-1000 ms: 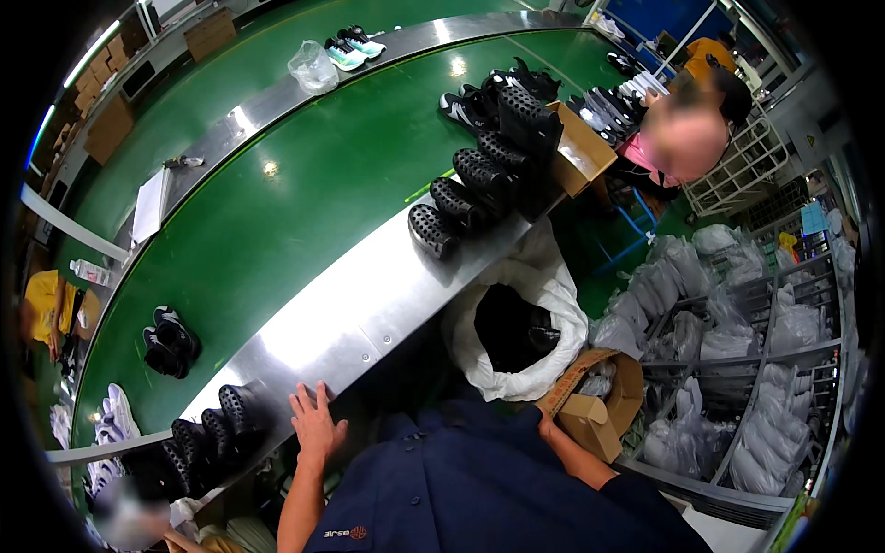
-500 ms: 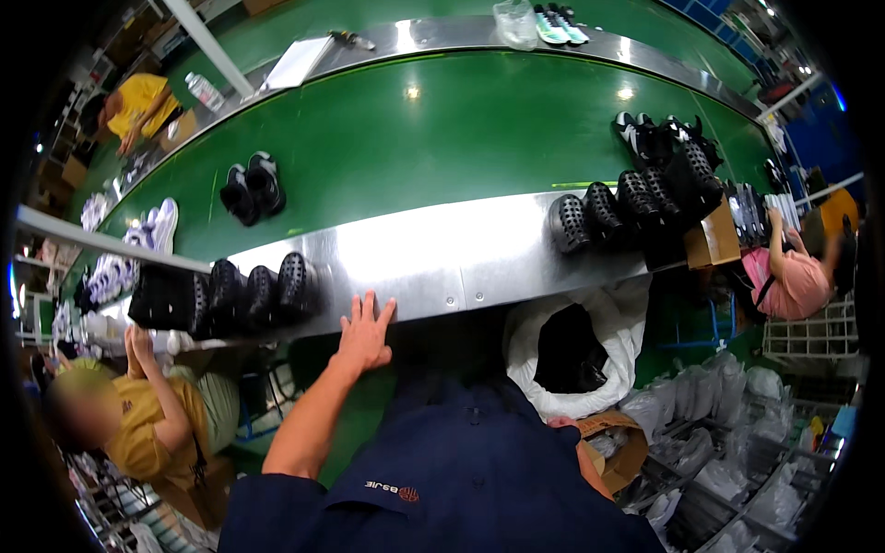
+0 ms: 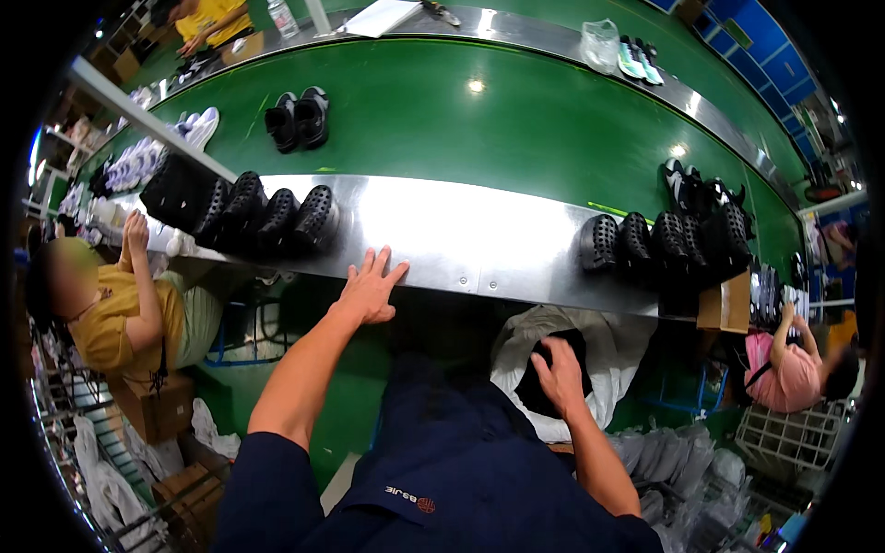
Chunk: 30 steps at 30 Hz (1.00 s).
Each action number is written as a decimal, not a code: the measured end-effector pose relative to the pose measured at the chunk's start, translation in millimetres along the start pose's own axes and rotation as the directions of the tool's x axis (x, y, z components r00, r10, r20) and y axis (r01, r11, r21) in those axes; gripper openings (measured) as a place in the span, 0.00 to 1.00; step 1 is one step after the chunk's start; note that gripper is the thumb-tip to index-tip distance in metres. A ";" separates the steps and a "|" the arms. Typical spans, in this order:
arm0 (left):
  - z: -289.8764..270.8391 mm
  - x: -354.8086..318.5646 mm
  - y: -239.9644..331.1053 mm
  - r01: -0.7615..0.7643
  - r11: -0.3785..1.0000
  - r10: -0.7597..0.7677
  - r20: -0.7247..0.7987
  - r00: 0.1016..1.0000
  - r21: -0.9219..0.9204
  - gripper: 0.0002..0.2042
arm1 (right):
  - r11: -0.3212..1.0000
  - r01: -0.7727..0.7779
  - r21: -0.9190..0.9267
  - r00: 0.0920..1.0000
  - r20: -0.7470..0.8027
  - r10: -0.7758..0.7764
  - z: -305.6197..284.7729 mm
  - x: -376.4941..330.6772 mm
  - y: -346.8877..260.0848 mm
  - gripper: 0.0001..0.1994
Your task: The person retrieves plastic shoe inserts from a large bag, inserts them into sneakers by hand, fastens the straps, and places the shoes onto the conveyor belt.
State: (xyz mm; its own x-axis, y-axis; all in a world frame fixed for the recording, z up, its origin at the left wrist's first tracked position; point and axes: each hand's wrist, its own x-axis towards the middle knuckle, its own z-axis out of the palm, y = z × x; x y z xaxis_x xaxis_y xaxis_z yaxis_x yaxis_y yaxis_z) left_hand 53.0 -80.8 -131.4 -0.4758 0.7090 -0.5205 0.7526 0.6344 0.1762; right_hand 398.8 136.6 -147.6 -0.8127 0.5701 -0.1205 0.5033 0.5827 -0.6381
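Note:
My left hand [image 3: 371, 289] rests at the near edge of the steel tabletop [image 3: 424, 230], fingers spread, holding nothing. Over a white sack [image 3: 507, 350] below the table edge hangs my right hand [image 3: 560, 376], its thumb and fingers apart and nothing seen in it. Dark contents [image 3: 530, 392] show in the sack's mouth, too shadowed to name. Left of my left hand, several black shoes with dotted, bumpy surfaces [image 3: 316, 217] stand in a row beside a black box-like thing [image 3: 175, 192]. A second group of similar black shoes [image 3: 601, 243] stands farther right along the steel.
Beyond the steel runs a wide green belt [image 3: 461, 129] bearing a dark pair of shoes [image 3: 312, 118]. Co-workers sit left [image 3: 129, 313] and right [image 3: 784, 364]. A cardboard box [image 3: 724, 302] sits near the right group. Plastic-wrapped items [image 3: 673, 461] fill racks at lower right.
My right hand has come up from beside my body to over the white sack. My left hand stays on the table edge, fingers still spread. The view has shifted.

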 end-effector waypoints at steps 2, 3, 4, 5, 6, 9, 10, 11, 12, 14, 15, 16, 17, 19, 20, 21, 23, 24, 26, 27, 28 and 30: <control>-0.1 3.8 -3.1 -0.038 0.999 0.039 0.049 0.998 -0.016 0.46 | 0.974 0.210 -0.086 0.975 -0.062 -0.215 5.5 46.0 -18.0 0.23; -0.9 4.0 -2.5 -0.034 0.999 0.036 0.065 0.997 -0.019 0.46 | 0.963 0.233 -0.138 0.966 -0.076 -0.245 11.7 68.8 -24.1 0.25; -2.8 2.9 0.6 -0.020 1.000 0.021 0.069 0.997 -0.025 0.46 | 0.949 0.250 -0.190 0.959 -0.088 -0.271 17.7 88.6 -29.9 0.27; -4.5 1.3 4.3 -0.015 0.999 0.017 0.068 0.998 -0.034 0.46 | 0.941 0.267 -0.207 0.952 -0.093 -0.290 20.3 108.0 -37.8 0.27; -5.1 1.3 4.2 -0.009 0.999 0.012 0.065 0.998 -0.043 0.46 | 0.932 0.285 -0.225 0.945 -0.098 -0.313 21.8 128.4 -44.3 0.28; -5.7 6.1 2.2 -0.030 0.999 0.031 0.059 0.998 -0.017 0.47 | 0.905 0.242 -0.350 0.947 -0.116 -0.299 36.9 174.9 -40.2 0.28; -6.2 5.6 2.0 -0.038 0.999 0.039 0.052 0.998 -0.008 0.47 | 0.905 0.253 -0.341 0.948 -0.098 -0.302 44.0 177.0 -36.5 0.28; -5.4 4.8 -0.4 -0.035 0.999 0.035 0.049 0.998 0.003 0.48 | 0.897 0.214 -0.386 0.961 -0.080 -0.263 50.6 180.6 -33.9 0.29; -5.0 6.2 -0.8 -0.017 1.000 0.017 0.049 0.999 0.000 0.48 | 0.884 0.177 -0.432 0.971 -0.067 -0.228 58.4 186.9 -28.1 0.29; -4.9 6.7 1.2 -0.032 0.999 0.030 0.075 0.997 0.034 0.48 | 0.879 0.187 -0.439 0.965 -0.086 -0.248 67.6 184.4 -21.2 0.29; -0.9 4.9 0.9 -0.039 0.998 0.036 0.072 0.997 0.041 0.48 | 0.874 0.164 -0.458 0.968 -0.098 -0.232 70.1 183.4 -22.0 0.29; -0.2 5.3 -1.4 -0.039 0.998 0.036 0.065 0.997 0.039 0.48 | 0.868 0.139 -0.476 0.970 -0.113 -0.217 72.4 183.2 -23.8 0.29; -1.6 5.8 0.6 -0.047 0.998 0.045 0.073 0.996 0.032 0.48 | 0.871 0.143 -0.471 0.968 -0.117 -0.223 71.6 179.8 -21.5 0.29; -5.1 4.5 -0.1 -0.034 0.999 0.031 0.066 0.997 0.036 0.49 | 0.865 0.140 -0.481 0.968 -0.117 -0.222 73.3 181.2 -22.3 0.29; -5.3 4.5 1.1 -0.039 0.999 0.036 0.085 0.996 0.032 0.49 | 0.867 0.149 -0.476 0.964 -0.127 -0.235 72.1 180.2 -22.5 0.29; -5.0 2.9 0.2 -0.041 0.999 0.038 0.104 0.994 0.029 0.49 | 0.870 0.140 -0.473 0.969 -0.116 -0.219 73.1 179.2 -24.8 0.29; -3.4 -0.1 0.3 -0.042 0.999 0.040 0.079 0.996 0.023 0.48 | 0.873 0.132 -0.469 0.971 -0.115 -0.208 72.7 177.4 -27.6 0.29; -2.4 -2.1 0.1 -0.041 0.999 0.040 0.058 0.998 0.021 0.48 | 0.876 0.136 -0.462 0.967 -0.128 -0.218 73.7 176.7 -29.6 0.29; 0.6 -2.4 -3.7 -0.043 0.999 0.042 0.041 0.998 0.032 0.48 | 0.879 0.125 -0.460 0.973 -0.119 -0.200 74.1 176.5 -30.9 0.29; 1.1 0.3 -2.5 -0.058 0.998 0.057 0.035 0.998 0.029 0.48 | 0.879 0.121 -0.461 0.971 -0.127 -0.201 73.3 177.1 -29.2 0.29; 1.7 1.8 -2.5 -0.079 0.996 0.078 0.025 0.997 0.043 0.48 | 0.879 0.102 -0.465 0.969 -0.153 -0.194 74.0 177.3 -27.4 0.29; 2.7 9.2 -0.2 -0.095 0.995 0.095 0.031 0.995 -0.011 0.48 | 0.871 0.087 -0.483 0.978 -0.126 -0.167 69.0 176.3 -20.9 0.29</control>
State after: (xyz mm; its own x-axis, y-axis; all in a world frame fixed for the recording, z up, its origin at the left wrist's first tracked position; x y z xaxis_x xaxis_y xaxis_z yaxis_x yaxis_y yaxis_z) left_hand 49.7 -75.3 -138.5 -0.3875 0.7564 -0.5270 0.7892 0.5677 0.2344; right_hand 224.8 185.0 -208.0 -0.8419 0.5329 0.0849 0.5097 0.8370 -0.1991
